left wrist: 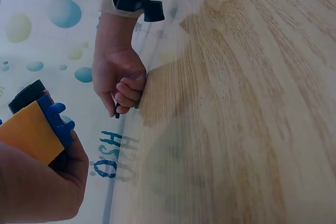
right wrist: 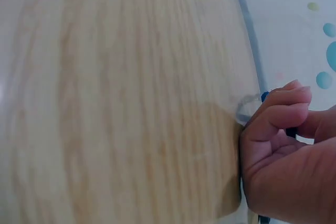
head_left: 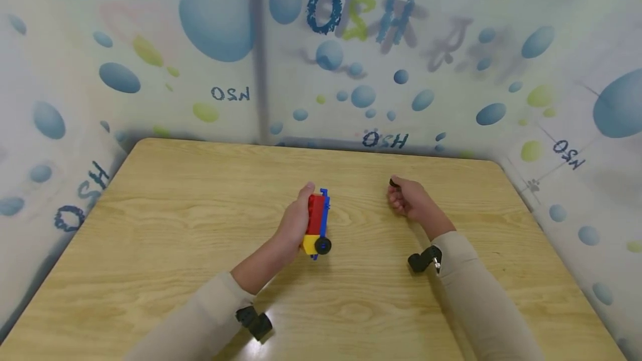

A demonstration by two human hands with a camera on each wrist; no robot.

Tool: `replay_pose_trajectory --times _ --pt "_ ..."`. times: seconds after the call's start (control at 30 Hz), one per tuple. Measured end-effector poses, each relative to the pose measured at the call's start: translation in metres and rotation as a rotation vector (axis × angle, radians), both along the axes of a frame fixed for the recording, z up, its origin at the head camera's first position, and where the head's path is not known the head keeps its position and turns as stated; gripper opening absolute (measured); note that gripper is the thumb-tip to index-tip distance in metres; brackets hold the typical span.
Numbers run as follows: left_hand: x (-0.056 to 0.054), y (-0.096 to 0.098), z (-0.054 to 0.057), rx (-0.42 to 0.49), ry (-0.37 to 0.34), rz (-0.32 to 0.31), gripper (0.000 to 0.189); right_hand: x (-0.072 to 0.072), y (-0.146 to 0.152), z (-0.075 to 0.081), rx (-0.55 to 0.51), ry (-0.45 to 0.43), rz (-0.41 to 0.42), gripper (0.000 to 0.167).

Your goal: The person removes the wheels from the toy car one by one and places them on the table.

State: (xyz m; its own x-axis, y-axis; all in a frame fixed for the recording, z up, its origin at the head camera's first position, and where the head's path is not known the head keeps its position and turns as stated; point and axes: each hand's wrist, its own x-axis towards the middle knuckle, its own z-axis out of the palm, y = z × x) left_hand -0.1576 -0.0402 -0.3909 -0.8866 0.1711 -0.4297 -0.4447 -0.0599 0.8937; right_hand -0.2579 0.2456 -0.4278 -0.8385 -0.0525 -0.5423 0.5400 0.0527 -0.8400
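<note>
My left hand point(head_left: 292, 224) grips a toy car point(head_left: 316, 217) made of building bricks, standing on end above the table. Its body has red and yellow bricks on a blue base, and a black wheel point(head_left: 323, 245) shows at the lower end. In the left wrist view the yellow brick point(left wrist: 32, 132) and blue base point(left wrist: 56, 121) stick out past the hand. Off to the right, my right hand point(head_left: 408, 199) pinches a small black round piece point(head_left: 393, 183) between thumb and curled fingers. Most of that piece is hidden by the fingers in the right wrist view.
Both hands are over a light wooden table point(head_left: 190, 194). A wall covering point(head_left: 286, 82) printed with blue and green bubbles rises behind the table and along both sides. Small black wrist cameras point(head_left: 254, 323) sit on the beige sleeves.
</note>
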Motion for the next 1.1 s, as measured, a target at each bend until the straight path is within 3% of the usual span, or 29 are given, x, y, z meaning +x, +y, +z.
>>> replay_pose_trajectory --times 0.23,0.47,0.7,1.1 --pt "0.0 -0.001 0.002 0.025 -0.006 -0.008 0.071 -0.006 0.003 -0.001 0.052 -0.089 -0.019 0.042" --pt "-0.001 0.001 0.002 0.033 -0.008 -0.013 0.071 -0.006 0.008 -0.001 0.073 -0.121 -0.028 0.044" --pt "0.001 0.002 0.003 0.049 0.036 -0.029 0.073 0.001 0.012 0.001 0.112 -0.123 -0.027 0.046" --pt "0.0 0.008 0.007 0.071 0.048 -0.053 0.073 0.037 -0.008 0.025 0.181 -0.006 0.193 0.05"
